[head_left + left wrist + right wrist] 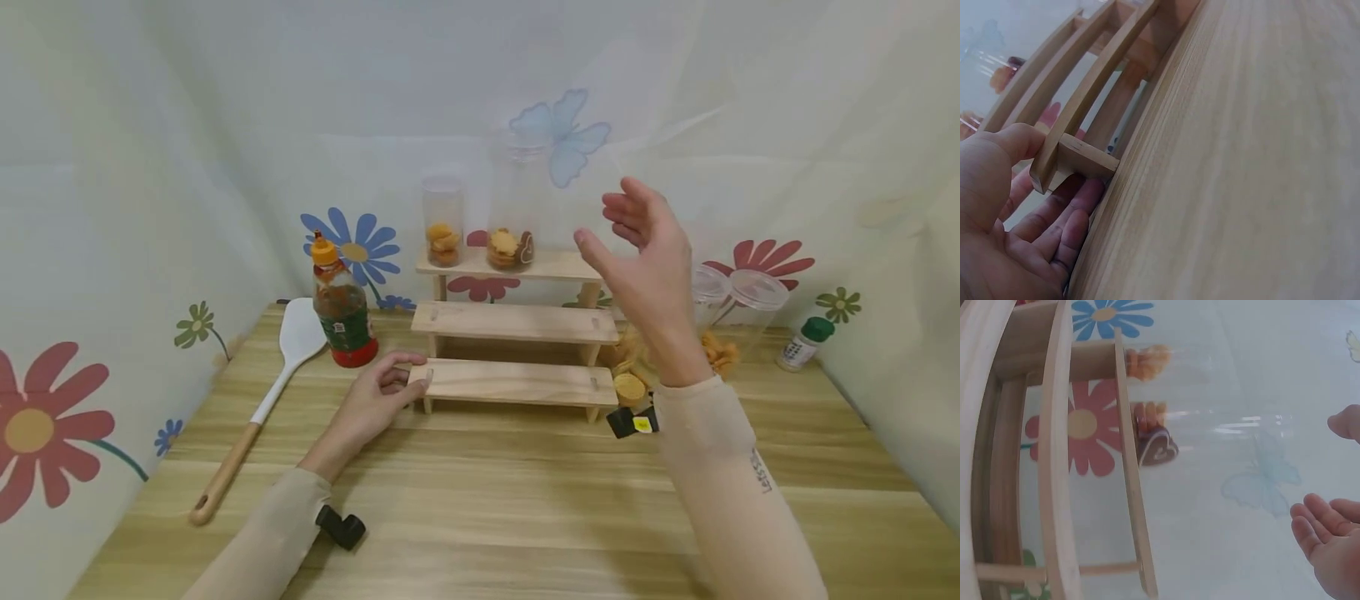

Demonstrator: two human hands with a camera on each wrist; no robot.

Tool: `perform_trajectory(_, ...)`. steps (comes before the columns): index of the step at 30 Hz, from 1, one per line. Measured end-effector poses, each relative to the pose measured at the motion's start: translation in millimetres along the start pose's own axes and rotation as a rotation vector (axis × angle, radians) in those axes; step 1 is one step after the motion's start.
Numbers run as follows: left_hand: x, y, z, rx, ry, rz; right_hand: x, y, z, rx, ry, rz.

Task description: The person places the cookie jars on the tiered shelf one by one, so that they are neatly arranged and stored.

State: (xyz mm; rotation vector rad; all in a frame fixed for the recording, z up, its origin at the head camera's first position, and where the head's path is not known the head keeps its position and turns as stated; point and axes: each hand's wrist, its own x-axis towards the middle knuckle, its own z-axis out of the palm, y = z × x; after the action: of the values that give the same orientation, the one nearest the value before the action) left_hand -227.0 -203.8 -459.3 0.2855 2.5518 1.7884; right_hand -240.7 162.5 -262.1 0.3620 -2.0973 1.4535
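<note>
A three-step wooden display rack stands on the table. My left hand grips the left end of its lowest step; in the left wrist view the thumb lies over the board and the fingers reach beneath it. On the top step are two clear jars: a shorter jar with orange snacks and a taller jar with cookies, one a dark heart-shaped cookie. My right hand is raised to the right of the taller jar, apart from it, thumb and fingers spread and holding nothing.
Left of the rack stand a sauce bottle and a white spatula with a wooden handle. Behind my right forearm are clear lidded jars with snacks. A green-capped shaker sits far right. A flowered curtain hangs behind.
</note>
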Motion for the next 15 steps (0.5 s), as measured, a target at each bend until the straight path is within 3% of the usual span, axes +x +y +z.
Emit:
perform_trajectory(6,-2.8,-1.6,-4.6,0.002,0.005,-0.010,-23.5,16.3,-28.5,0.022,0.062,-0.021)
perform_trajectory(15,-0.2,-0.8,-1.6,0.001,-0.010,-0.006,-51.4,60.9,-57.3,-0.051,0.131,0.076)
